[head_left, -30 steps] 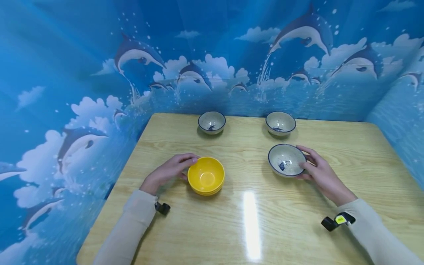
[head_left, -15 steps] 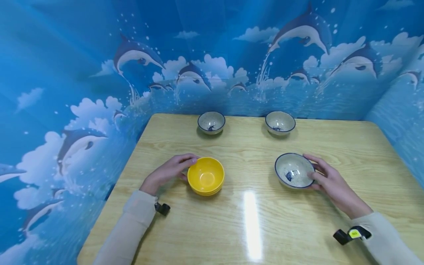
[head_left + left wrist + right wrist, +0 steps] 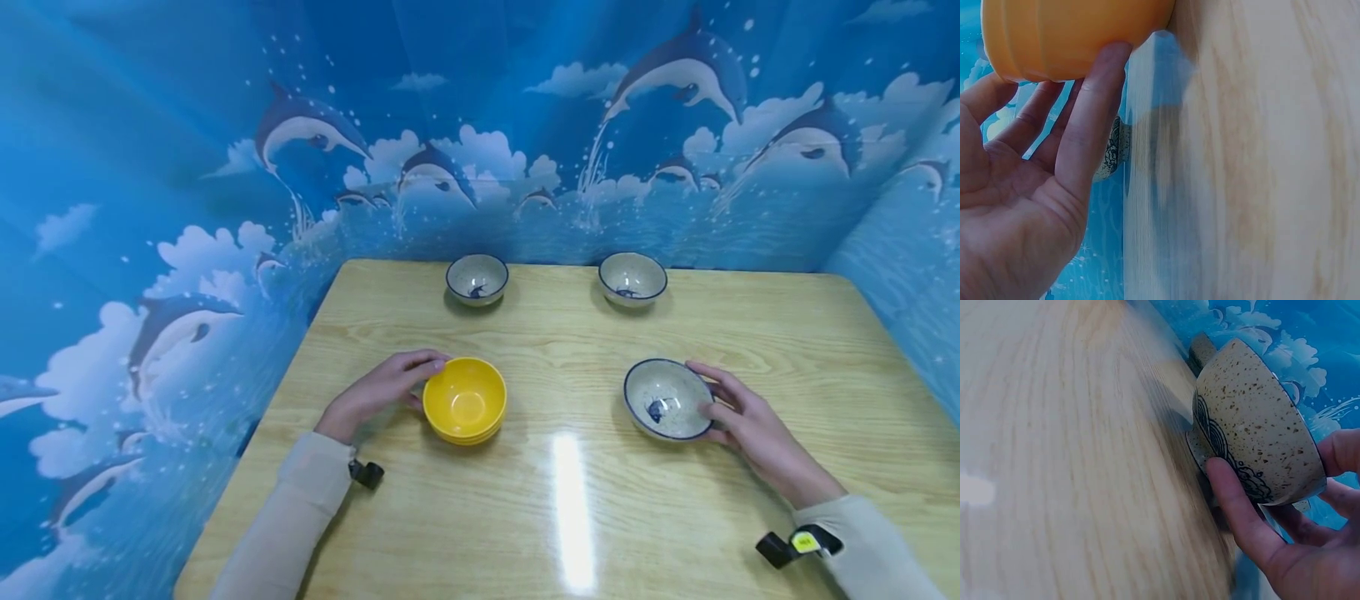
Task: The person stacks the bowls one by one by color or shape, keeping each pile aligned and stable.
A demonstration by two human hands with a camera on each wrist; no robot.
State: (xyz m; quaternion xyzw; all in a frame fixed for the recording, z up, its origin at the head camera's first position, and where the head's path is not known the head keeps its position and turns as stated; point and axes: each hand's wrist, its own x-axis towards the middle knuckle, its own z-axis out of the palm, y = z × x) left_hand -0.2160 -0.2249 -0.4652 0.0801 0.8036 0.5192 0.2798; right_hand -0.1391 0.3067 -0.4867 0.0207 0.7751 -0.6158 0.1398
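Observation:
A stack of yellow bowls (image 3: 465, 400) stands left of the table's middle. My left hand (image 3: 386, 387) holds its left side, thumb at the rim. In the left wrist view, fingertips press the outer wall of the yellow stack (image 3: 1072, 37). To the right, my right hand (image 3: 750, 429) grips a speckled grey bowl (image 3: 667, 400) with a blue rim and a blue drawing inside. From the right wrist, this speckled bowl (image 3: 1254, 425) shows a dark wave pattern outside, one finger against its lower wall near the foot and others up by the rim.
Two similar blue-rimmed bowls stand at the back of the wooden table (image 3: 525, 517): a left one (image 3: 477, 280) and a right one (image 3: 632, 280). Behind them hangs a blue backdrop (image 3: 480, 100) with dolphins, which also covers both sides.
My right hand has moved the speckled bowl toward me and slightly right, away from the back right bowl. My left hand and the yellow stack have stayed in place.

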